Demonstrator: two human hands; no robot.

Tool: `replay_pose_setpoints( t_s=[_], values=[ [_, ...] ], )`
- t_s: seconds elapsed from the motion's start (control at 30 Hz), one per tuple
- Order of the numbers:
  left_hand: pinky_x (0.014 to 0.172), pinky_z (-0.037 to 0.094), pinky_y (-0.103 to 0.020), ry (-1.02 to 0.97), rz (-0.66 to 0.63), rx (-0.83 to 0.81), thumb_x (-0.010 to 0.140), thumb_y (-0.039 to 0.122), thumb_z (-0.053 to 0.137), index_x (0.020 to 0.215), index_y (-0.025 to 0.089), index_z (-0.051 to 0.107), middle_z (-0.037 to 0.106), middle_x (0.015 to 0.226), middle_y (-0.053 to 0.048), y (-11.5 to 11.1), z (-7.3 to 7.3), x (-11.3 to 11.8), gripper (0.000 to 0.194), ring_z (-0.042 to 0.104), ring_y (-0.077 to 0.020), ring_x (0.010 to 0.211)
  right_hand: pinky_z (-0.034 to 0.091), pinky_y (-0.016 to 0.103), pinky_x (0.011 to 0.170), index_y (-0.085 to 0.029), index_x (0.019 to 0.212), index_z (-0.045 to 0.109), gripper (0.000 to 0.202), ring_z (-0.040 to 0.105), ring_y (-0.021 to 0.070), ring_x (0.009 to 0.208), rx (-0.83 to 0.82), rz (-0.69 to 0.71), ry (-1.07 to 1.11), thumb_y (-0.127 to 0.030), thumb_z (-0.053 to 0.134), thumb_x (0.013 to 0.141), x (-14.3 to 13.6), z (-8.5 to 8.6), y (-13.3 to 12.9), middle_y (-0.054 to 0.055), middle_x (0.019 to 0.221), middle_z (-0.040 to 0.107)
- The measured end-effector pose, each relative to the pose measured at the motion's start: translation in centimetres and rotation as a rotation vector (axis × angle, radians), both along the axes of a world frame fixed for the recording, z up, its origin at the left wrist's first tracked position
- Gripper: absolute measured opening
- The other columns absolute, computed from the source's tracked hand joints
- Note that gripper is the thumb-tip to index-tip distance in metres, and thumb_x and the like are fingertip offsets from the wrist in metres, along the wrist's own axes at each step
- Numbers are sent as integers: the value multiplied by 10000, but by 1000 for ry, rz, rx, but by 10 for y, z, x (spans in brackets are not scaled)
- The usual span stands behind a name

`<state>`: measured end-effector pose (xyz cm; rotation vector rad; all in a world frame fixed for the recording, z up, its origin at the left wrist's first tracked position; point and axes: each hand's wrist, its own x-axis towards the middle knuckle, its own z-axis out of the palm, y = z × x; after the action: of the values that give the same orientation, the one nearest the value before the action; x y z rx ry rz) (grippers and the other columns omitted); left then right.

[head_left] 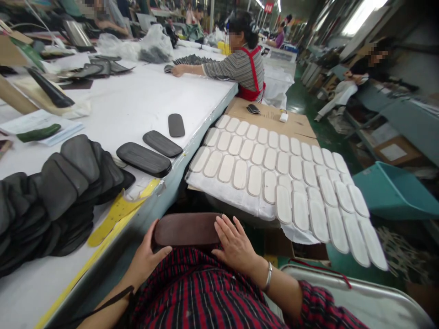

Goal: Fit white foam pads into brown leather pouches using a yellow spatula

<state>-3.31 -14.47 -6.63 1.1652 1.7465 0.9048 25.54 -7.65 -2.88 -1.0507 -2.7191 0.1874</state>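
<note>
A dark brown oblong piece [187, 229] with rounded ends lies level just above my lap. My left hand [151, 249] grips its left end, thumb on the near side and fingers at the far side. Across its right end rests my right hand [235, 242], fingers slightly apart and thumb stretched out below. To the left on the white table are a black oblong stack [143, 159], another black oblong piece [162, 143] and a small dark piece [176, 125]. A large heap of dark pieces [65, 183] spreads along the table's left side.
Rows of white oval pieces [255, 180] cover a lower surface at right, beside cardboard [270, 116]. The white table's edge [178, 183] runs close by on my left. A teal bin [399, 189] and metal tray [360, 292] are at right. A person [236, 68] reaches over the table.
</note>
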Motion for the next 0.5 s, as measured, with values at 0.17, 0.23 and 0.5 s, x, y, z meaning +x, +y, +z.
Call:
replay_pose_setpoints(
  t_s=[0.17,0.23,0.5],
  values=[
    [1051,294,-450,-53,102,-16,739,446,608,1398,233,180,392,1379,-113,1,4,14,815,417,-248,1240,147,493,1093,-62,1351,349,663,181,286,1339,82,-62,-71,-456,503,841,-16,-4,-12,153,1427,306],
    [1045,302,-453,-83,121,-18,738,437,612,1399,231,181,410,1365,-112,0,7,15,816,436,-249,1225,146,490,1092,-58,1347,356,662,184,287,1338,79,-66,-96,-479,476,851,-22,-3,-14,161,1429,297],
    [1094,218,-411,-218,64,17,804,422,533,1410,230,99,293,1444,-94,-3,9,15,769,316,-205,1307,165,484,1088,-29,1340,355,689,189,308,1334,57,-42,-139,-475,501,837,-53,-2,-18,188,1431,275]
  ],
)
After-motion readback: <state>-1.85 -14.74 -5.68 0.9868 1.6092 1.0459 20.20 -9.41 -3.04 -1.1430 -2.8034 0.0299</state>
